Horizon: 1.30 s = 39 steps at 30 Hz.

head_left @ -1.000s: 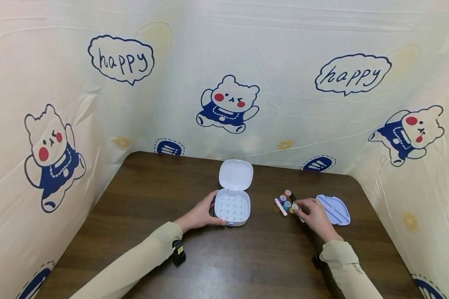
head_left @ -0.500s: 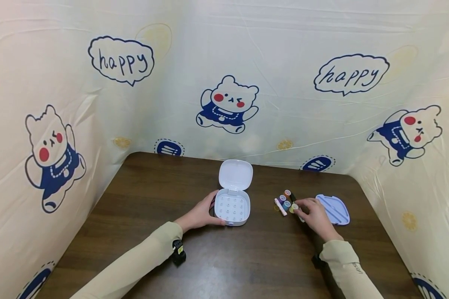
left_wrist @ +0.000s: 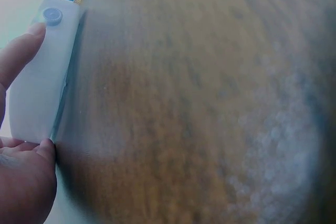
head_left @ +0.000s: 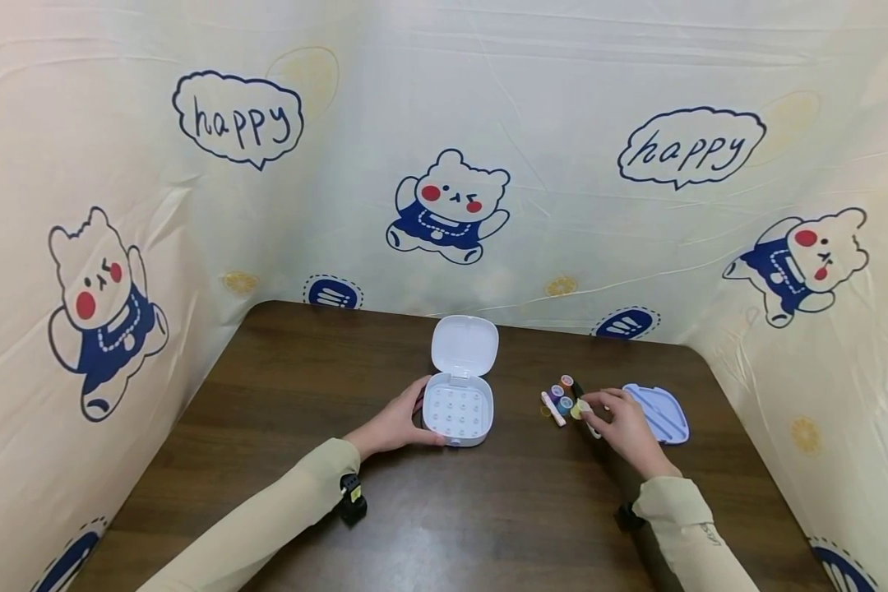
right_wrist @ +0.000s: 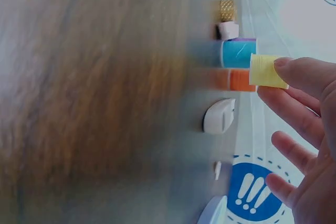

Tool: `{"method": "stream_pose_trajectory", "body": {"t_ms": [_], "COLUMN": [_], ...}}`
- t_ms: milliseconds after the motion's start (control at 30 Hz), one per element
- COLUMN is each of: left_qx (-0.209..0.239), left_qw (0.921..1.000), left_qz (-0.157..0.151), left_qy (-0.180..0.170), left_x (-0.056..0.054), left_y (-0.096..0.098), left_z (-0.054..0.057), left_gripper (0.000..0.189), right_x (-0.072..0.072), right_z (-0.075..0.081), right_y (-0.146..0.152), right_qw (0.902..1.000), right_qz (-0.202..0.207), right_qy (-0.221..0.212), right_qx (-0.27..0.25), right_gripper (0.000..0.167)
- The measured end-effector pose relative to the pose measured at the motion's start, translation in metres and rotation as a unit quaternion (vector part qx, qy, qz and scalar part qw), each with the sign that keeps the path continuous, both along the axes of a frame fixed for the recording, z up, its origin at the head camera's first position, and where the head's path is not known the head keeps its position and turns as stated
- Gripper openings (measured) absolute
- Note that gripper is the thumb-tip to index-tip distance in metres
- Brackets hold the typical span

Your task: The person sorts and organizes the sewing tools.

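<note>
The white box (left_wrist: pixel 42 77) stands on the table (head_left: pixel 414 526) with its lid (head_left: pixel 464 341) raised at its far edge and rows of small pegs inside. The left hand (head_left: pixel 397 422) grips the box's left side, thumb at the front, fingers curled round behind. Well to the right of the box, the right hand (head_left: pixel 625 426) pinches a yellow spool (right_wrist: pixel 266 71) off the table between thumb and forefinger, the other fingers spread. Between box and right hand lie blue (right_wrist: pixel 236 54), orange (right_wrist: pixel 240 80) and purple spools (head_left: pixel 557 393); farthest right of the box is a lilac tray (head_left: pixel 669 418).
</note>
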<state>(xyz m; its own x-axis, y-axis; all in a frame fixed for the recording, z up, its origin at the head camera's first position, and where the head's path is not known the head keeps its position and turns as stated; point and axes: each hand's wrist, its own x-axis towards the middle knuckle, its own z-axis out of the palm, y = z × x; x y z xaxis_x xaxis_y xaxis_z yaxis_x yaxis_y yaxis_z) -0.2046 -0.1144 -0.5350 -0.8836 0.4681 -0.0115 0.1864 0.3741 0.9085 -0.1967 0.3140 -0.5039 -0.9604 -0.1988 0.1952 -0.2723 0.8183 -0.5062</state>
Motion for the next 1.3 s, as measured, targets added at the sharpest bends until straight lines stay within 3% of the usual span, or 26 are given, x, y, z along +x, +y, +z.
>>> {"method": "stream_pose_trajectory", "body": {"t_ms": [267,867,1300], "left_qx": [0.006,0.001,0.002], "left_qw": [1.0000,1.0000,1.0000], "left_qz": [-0.001,-0.004,-0.001], "left_qy": [0.003,-0.003,-0.006], "left_x": [-0.002,0.000,0.001], "left_y": [0.000,-0.001,-0.001], "left_z": [-0.001,0.002,0.002], "left_gripper": [0.115,0.116,0.116], "right_x": [0.001,-0.007,-0.015], "right_z": [0.010,0.019,0.022], "right_y": [-0.010,-0.043,-0.068], "right_qw": [0.9999,0.9962,0.9968], "right_qz": [-0.001,0.065,0.079], "right_qy": [-0.015,0.057,0.009], "right_qx": [-0.001,0.006,-0.005], "right_gripper": [0.025,0.020,0.020]}}
